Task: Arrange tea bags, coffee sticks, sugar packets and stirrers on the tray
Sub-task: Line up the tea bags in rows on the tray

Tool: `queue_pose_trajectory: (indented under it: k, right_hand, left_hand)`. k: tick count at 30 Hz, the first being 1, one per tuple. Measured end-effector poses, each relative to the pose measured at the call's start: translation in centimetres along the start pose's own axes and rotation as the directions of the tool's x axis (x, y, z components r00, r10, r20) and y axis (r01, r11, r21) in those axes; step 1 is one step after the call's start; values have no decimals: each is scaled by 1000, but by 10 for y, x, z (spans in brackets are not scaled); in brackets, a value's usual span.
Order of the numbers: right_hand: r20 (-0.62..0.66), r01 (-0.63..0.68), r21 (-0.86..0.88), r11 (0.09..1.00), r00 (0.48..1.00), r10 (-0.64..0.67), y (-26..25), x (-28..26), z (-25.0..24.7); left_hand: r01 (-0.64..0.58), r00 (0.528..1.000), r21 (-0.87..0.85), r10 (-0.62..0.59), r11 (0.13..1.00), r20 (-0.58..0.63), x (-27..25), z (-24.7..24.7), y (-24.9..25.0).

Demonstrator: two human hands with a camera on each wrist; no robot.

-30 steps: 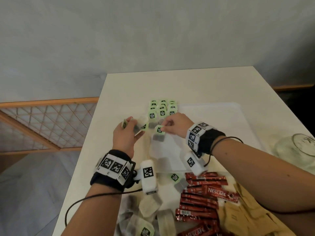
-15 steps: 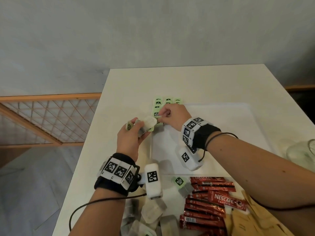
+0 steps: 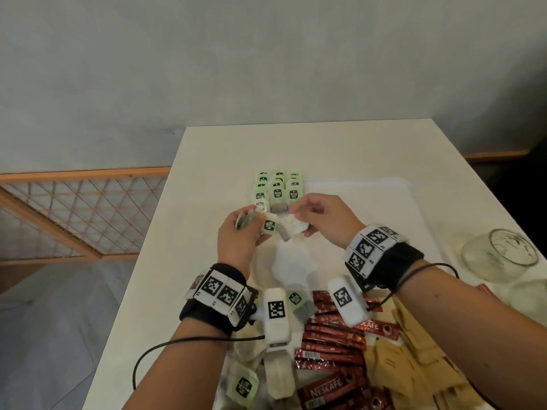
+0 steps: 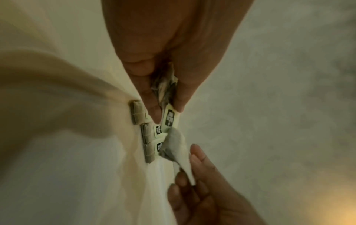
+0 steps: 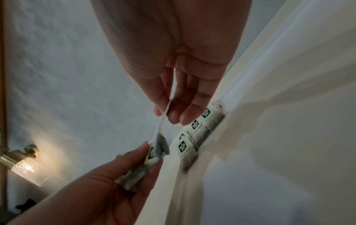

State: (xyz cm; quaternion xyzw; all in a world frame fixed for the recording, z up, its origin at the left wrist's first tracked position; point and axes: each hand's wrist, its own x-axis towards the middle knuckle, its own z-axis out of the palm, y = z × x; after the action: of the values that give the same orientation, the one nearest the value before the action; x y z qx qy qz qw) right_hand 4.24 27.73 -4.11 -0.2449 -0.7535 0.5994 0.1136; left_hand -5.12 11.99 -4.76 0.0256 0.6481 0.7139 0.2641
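Since a moment ago our right hand (image 3: 322, 218) has come back from the tea-bag rows (image 3: 278, 189) at the tray's (image 3: 384, 208) far left corner and now pinches a white tea bag (image 3: 293, 227) held out by our left hand (image 3: 239, 239), which clamps a small bunch of tea bags (image 3: 251, 223). Coffee sticks (image 3: 331, 344) and sugar packets (image 3: 414, 365) lie near us on the surface (image 3: 236, 149).

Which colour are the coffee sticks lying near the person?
Red with white lettering, the long thin foil coffee sticks; clearest in the head view.
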Motion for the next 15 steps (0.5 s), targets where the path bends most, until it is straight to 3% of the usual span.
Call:
queue_pose_trajectory:
  k: [4,10,15]
  right_hand:
    - [39,-79,19,997,996,78,-6,-12,-13]
    - [244,-75,-81,994,965,93,-11,-13,-24]
    - [157,-41,-310,950,983,94,0,-1,-18]
  left_hand:
    - [-90,996,100,92,991,-7,-8,5,4]
    - [-3,1000,137,0,991,20,-6,-2,5]
    - [36,999,135,-39,990,15,2,-7,4]
